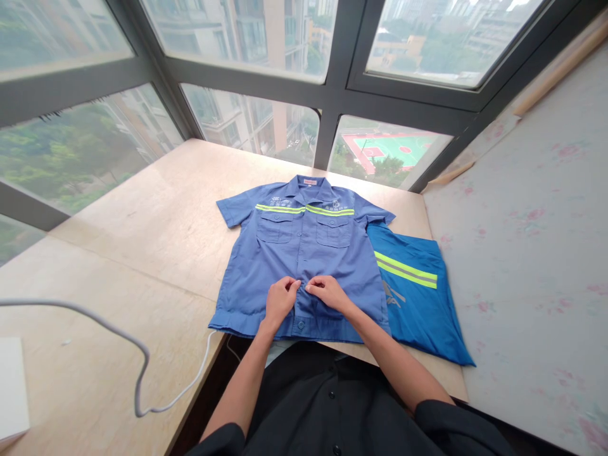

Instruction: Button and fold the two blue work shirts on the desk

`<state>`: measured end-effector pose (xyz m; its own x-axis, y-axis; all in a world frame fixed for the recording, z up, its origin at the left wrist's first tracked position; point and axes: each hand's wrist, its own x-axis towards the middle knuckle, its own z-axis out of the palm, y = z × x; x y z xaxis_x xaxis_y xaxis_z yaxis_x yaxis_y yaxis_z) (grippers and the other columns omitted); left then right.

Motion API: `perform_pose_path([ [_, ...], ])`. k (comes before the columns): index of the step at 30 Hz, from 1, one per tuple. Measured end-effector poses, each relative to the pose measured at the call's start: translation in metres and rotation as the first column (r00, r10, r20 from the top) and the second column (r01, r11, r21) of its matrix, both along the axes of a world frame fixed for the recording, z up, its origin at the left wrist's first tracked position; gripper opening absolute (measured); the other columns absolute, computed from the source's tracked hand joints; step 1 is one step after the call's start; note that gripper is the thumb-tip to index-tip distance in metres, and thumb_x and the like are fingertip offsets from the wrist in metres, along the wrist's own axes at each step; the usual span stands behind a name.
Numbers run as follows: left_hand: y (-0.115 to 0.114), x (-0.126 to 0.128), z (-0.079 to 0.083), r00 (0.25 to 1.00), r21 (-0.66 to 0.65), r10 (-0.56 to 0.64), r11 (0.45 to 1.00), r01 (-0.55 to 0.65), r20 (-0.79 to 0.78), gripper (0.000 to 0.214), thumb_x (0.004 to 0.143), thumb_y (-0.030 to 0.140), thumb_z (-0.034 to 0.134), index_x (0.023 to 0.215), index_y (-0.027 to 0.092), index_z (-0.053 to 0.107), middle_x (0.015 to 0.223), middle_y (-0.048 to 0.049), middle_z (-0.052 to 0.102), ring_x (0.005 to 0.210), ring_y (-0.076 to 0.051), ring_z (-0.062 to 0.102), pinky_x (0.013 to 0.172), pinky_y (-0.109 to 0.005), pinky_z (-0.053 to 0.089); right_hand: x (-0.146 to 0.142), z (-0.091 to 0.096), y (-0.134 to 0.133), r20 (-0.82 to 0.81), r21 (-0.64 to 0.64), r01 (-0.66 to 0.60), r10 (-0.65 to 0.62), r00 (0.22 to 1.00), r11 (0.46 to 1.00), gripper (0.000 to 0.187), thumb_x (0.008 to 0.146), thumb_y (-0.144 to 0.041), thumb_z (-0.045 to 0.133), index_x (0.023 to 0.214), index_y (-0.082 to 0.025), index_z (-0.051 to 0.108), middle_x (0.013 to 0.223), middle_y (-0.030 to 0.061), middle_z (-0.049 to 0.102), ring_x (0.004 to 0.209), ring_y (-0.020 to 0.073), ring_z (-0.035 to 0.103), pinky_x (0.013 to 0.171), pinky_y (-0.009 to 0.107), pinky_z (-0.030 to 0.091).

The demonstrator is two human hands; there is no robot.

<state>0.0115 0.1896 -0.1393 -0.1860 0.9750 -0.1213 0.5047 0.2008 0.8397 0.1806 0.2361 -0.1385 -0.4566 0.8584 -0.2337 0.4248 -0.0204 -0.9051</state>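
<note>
A blue short-sleeved work shirt (pixel 266 266) lies spread front up, its collar towards the window. Yellow-green reflective stripes cross its chest above two buttoned pockets. My left hand (pixel 283 297) pinches the front placket from the left, low on the shirt. Just opposite, my right hand (pixel 327 291) pinches the placket from the right, its fingertips close to the left ones. The cloth puckers slightly between them; any button there is hidden by my fingers. A hem button (pixel 301 325) shows below my hands.
A folded brighter blue garment (pixel 422 310) with a reflective stripe lies partly under the shirt's right side. A grey-white cable (pixel 140 380) curves over the pale tabletop (pixel 118 253) at left, near a white box-like object (pixel 12 386). Windows and a papered wall (pixel 522 266) border the table.
</note>
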Motion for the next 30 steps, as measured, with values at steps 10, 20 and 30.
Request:
perform_pose_path([
  [10, -0.015, -0.006, -0.011, 0.962, 0.231, -0.042, 0.967, 0.107, -0.270, 0.038, 0.089, 0.028, 0.057, 0.125, 0.016, 0.058, 0.109, -0.0101, 0.066, 0.094, -0.021, 0.063, 0.086, -0.034, 0.049, 0.001, -0.001, -0.001, 0.051, 0.108, 0.016, -0.022, 0.998, 0.994, 0.023, 0.085, -0.034, 0.056, 0.077, -0.015, 0.067, 0.071, 0.0011, 0.064, 0.066, 0.0133, 0.055, 0.066, 0.025, 0.040],
  [20, -0.043, -0.006, -0.025, 0.667, 0.130, -0.195, 0.905, 0.405, -0.719, 0.052, 0.099, 0.040, 0.040, 0.145, 0.017, 0.045, 0.152, -0.0145, 0.039, 0.143, -0.030, 0.032, 0.115, -0.053, 0.022, 0.036, 0.012, 0.002, 0.474, 0.530, -0.242, -0.046, 0.879, 0.813, 0.049, 0.089, -0.025, 0.055, 0.136, -0.012, 0.051, 0.145, 0.0180, 0.046, 0.135, 0.0286, 0.042, 0.111, 0.044, 0.035],
  [30, -0.068, -0.036, -0.031, 0.634, 0.048, -0.115, 0.971, 0.234, -0.764, 0.063, 0.096, 0.052, 0.041, 0.148, 0.018, 0.043, 0.156, -0.0143, 0.030, 0.146, -0.035, 0.024, 0.117, -0.059, 0.013, 0.086, -0.024, 0.003, 0.805, 0.398, -0.437, -0.079, 0.588, 0.806, 0.068, 0.096, -0.045, 0.043, 0.148, -0.002, 0.036, 0.157, 0.0227, 0.023, 0.146, 0.0331, 0.024, 0.117, 0.046, 0.024],
])
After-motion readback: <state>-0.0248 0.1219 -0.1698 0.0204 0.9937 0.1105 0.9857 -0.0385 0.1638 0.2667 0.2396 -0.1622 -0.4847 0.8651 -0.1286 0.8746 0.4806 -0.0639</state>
